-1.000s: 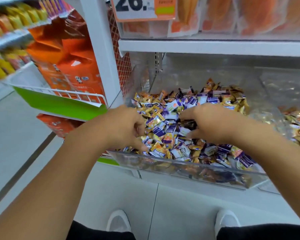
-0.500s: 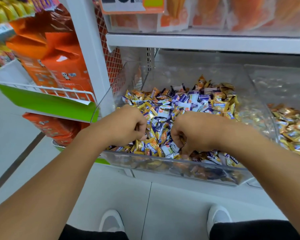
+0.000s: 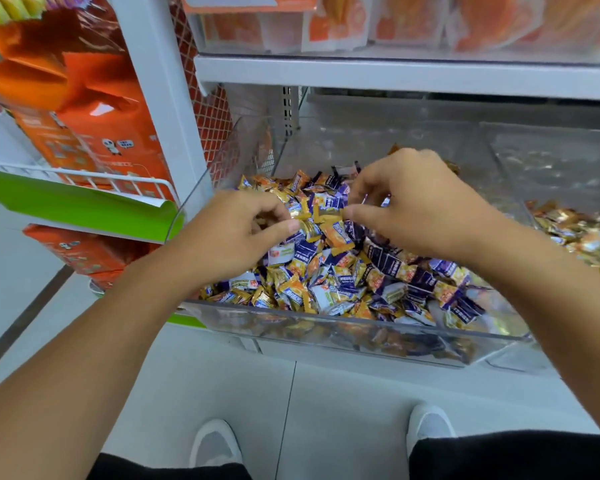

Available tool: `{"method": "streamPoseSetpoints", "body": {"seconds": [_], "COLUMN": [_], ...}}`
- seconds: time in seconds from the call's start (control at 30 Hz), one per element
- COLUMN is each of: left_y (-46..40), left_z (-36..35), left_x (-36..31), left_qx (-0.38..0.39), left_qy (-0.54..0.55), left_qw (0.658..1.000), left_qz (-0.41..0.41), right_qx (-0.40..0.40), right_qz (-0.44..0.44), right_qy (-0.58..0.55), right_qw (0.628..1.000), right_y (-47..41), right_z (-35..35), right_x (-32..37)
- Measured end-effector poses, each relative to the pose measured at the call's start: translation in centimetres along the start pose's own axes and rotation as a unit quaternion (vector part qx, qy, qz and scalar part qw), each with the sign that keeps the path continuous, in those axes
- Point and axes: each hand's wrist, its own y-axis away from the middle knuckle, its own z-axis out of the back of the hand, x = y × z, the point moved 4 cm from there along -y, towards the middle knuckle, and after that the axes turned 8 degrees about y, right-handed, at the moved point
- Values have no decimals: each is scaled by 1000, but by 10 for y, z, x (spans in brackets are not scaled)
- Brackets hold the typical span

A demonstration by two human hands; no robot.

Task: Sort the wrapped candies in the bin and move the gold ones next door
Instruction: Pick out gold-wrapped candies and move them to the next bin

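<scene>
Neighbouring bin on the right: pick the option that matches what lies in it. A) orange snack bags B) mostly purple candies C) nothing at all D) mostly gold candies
D: the neighbouring bin holds a heap of gold candies, while the bin under both hands holds the mixed purple, orange and gold pile.

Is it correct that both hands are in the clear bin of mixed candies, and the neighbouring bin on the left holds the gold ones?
Not quite. The bin with gold candies stands to the right of the mixed bin, not the left; on the left hang orange snack bags. The head view shows this. The left hand and right hand are indeed in the mixed candies.
</scene>
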Motion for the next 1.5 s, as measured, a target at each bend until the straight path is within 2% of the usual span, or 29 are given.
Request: {"method": "streamPoseSetpoints", "body": {"seconds": [0.1,0.2,0.27,0.37,0.43,0.5,0.6,0.67,0.7,0.73,0.8,0.83,0.87,0.97,1.0,1.07,1.13,1.2,1.3,1.4,1.5], "left_y": [2,5,10,15,15,14,11,9,8,7,5,5,4,5,7,11,13,13,12,10,7], "left_z": [7,15,15,10,8,5,-6,-12,-14,-15,-14,-12,-9,-2,-2,-3,-3,-4,-10,-16,-16], "left_x": [0,1,-1,0,0,1,3,4,6,7,10,11,12,14,15,16,16,15,15,15,16], "left_qx": [34,55,98,131,116,100,105,117,118,116,103,92,82,94,111,137,139,142,132,114,100], "left_qy": [-35,-62,-70,-71,-86,-77,-64,-66,-64,-59,-34,-12,11,41,43,31,31,36,38,48,64], "left_qw": [999,995,989,981,983,988,989,988,988,989,991,993,993,989,985,980,978,978,979,982,982], "left_qz": [23,57,87,126,112,94,85,76,73,71,73,78,84,108,123,144,150,149,148,142,150], "right_qx": [112,159,180,136,105,106,75,69,78,98,169,190,208,215,203,186,193,193,191,227,198], "right_qz": [13,13,15,12,13,28,37,14,-23,-80,-188,-205,-199,-89,-42,40,64,66,67,56,38], "right_qy": [35,32,37,42,70,121,126,43,-60,-204,-472,-522,-517,-315,-243,-124,-21,20,4,-30,30], "right_qw": [993,987,983,990,992,987,988,997,995,971,845,806,806,920,948,974,979,979,979,972,979], "right_y": [15,19,16,10,5,3,-2,-4,-4,-2,8,10,11,7,5,3,6,6,5,8,11], "right_z": [-5,-12,-14,-19,-24,-33,-37,-31,-27,-23,-24,-25,-27,-35,-38,-51,-63,-69,-66,-61,-67], "right_x": [0,-2,-1,2,5,13,14,6,2,0,7,12,16,25,31,43,53,58,53,51,61]}}
